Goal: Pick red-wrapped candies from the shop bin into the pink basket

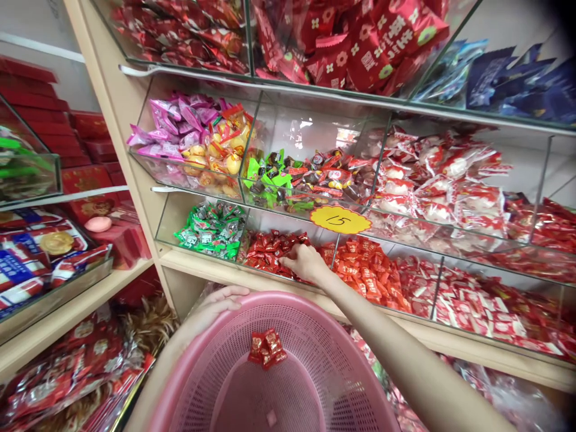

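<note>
A pink plastic basket (315, 315) tilts toward me at the bottom middle. A small cluster of red wrapped candies (267, 348) lies on its far inner side, and a small pale piece (271, 418) is at its bottom. My left hand (220, 305) grips the basket's far left rim, with the forearm along its outside. Above the basket, my right hand (302, 263) reaches into a low clear bin of dark red wrapped candies (266, 251). Its thumb points left over the candies; the other fingers are mostly hidden, so what they hold does not show.
Green wrapped candies (211, 225) fill the bin on the left, orange-red candies (366, 270) the one on the right. A yellow tag (341, 219) marked 15 hangs just above my right hand. Glass-fronted shelves rise overhead; a wooden upright (119, 120) stands left.
</note>
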A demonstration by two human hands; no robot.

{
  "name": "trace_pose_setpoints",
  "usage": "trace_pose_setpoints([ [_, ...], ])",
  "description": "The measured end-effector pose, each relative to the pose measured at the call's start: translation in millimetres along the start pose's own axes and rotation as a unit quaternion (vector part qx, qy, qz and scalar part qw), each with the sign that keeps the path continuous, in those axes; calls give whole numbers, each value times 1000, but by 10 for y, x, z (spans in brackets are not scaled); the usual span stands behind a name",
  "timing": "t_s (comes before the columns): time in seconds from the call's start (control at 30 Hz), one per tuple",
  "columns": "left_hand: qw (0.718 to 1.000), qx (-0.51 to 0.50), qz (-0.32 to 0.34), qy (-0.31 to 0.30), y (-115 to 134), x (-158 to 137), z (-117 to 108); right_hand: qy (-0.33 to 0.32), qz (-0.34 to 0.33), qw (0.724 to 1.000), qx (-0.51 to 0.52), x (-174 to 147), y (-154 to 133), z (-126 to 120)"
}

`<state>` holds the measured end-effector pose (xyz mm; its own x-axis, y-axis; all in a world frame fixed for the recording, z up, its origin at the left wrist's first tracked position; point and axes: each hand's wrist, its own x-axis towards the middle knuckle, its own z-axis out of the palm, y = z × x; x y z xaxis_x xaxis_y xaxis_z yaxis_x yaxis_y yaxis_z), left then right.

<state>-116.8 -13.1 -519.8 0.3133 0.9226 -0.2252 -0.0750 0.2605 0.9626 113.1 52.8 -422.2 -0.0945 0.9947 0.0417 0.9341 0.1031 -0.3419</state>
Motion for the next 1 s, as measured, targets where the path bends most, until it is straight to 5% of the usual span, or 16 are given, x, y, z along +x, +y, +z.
trace_pose_setpoints([
  [0.33,999,-40,12,24,-153,124,-59,-20,23,997,64,161,-12,160],
  [0.57,999,-36,8,-7,-80,51,-47,5,-12,976,219,21,40,95],
  [0.63,1000,-29,7,-9,-66,34,-43,-51,-19,922,383,-110,34,69],
  [0.73,1000,-3,12,-3,-54,29,-40,-169,-8,761,626,-314,48,74],
  [0.8,1000,14,16,3,-49,28,-41,-215,-6,693,688,-424,63,104],
  [0.9,1000,11,10,2,-39,16,-36,-258,-14,639,724,-524,76,166],
  [1.0,1000,-10,0,5,-18,-1,-15,-280,-9,622,732,-559,85,225],
])
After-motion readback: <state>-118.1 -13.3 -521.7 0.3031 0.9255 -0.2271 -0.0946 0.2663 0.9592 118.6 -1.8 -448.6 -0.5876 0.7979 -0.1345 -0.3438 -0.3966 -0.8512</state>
